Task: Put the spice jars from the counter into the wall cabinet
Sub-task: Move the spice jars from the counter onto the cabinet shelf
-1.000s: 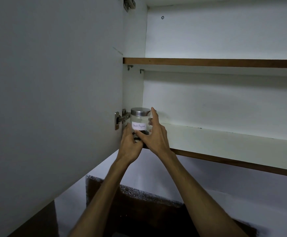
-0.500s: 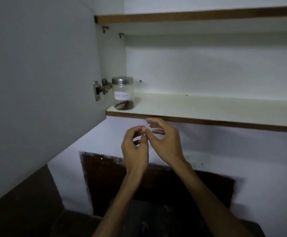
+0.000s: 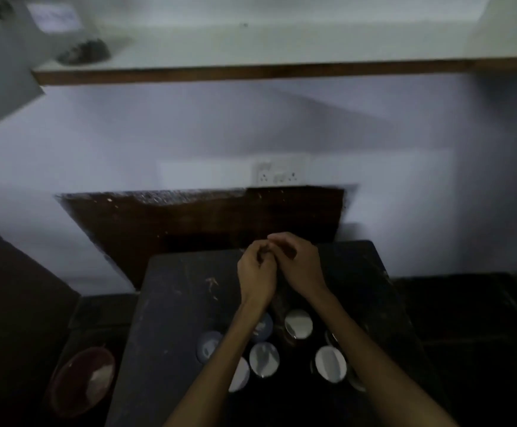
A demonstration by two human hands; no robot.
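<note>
The whole view is dim and motion-blurred. A clear glass jar with a white paper label point(image 3: 66, 32) on the white cabinet shelf point(image 3: 251, 47) is cut off by the top edge, its label writing unreadable. The forearms cover parts of several round silver-lidded jars point(image 3: 264, 359) on the dark counter point(image 3: 171, 318); their contents cannot be seen. Whether the touching left hand point(image 3: 257, 275) and right hand point(image 3: 300, 266) pinch anything cannot be told.

We saw the cabinet shelf point(image 3: 281, 47) bare to the right of the jar point(image 3: 75, 35) at its left end. The open door point(image 3: 1, 72) flanked that corner. On the counter point(image 3: 171, 318), lidded jars point(image 3: 298, 323) clustered beneath our forearms; its far half lay open.
</note>
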